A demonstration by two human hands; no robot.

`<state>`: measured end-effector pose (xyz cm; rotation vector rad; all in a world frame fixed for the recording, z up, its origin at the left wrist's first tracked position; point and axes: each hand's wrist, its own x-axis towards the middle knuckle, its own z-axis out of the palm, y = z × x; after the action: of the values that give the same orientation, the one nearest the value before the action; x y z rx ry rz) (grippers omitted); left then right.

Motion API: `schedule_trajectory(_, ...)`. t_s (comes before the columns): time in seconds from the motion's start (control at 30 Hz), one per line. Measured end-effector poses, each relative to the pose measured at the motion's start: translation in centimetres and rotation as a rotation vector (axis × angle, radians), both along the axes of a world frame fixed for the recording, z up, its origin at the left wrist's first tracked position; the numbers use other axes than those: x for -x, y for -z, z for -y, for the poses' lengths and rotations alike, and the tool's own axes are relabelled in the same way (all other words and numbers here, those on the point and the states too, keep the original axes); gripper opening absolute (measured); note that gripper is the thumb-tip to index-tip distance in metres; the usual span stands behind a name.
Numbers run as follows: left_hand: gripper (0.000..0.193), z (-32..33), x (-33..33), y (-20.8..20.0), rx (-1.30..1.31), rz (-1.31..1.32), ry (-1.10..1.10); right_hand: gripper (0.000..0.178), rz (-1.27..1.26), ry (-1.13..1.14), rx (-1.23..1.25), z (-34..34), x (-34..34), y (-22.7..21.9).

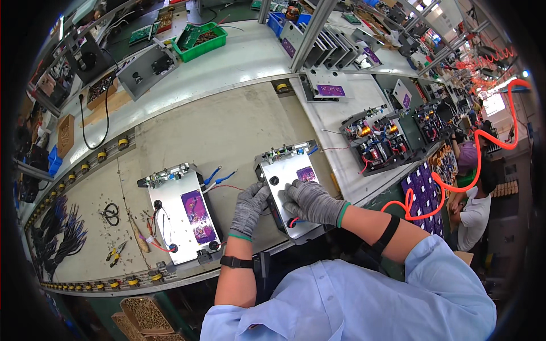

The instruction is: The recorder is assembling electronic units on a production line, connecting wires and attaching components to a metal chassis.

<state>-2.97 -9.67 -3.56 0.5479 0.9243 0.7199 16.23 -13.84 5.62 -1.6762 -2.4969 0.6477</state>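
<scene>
A silver metal-cased electronic unit [277,170] with a purple label and a circuit board along its far edge lies in front of me. My left hand [249,209], in a grey glove with a green cuff, is closed at the unit's left edge. Across its top face rests my right hand [314,203], gloved alike, with bent fingers drawn together; whatever is beneath the fingertips is hidden. A red lead [293,222] comes out near the unit's near end. To the left lies a similar unit [174,223] with purple labels, blue-sleeved cables and thin wires.
Black-handled scissors [111,214], yellow-handled pliers [116,254] and bundled dark cables [57,238] lie at left. Open units with copper coils [372,136] stand at right. A coiled orange hose [478,165] hangs there, near a co-worker [472,216]. A green bin [202,42] sits behind.
</scene>
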Motion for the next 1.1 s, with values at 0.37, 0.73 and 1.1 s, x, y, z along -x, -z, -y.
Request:
schedule_trajectory(0.37,0.03,0.1,0.6,2.3,-0.066,0.289,0.161,0.03,0.045,-0.063,0.155,-1.5,0.1,-0.3)
schedule_trajectory(0.73,0.038,-0.5,1.0,4.0,-0.023,0.225,0.171,0.03,-0.072,-0.081,0.049,-1.4,0.3,2.7)
schedule_trajectory(1.1,0.062,-0.9,-0.8,4.9,-0.049,0.409,0.182,0.033,-0.096,0.011,0.089,-0.9,-0.3,1.8)
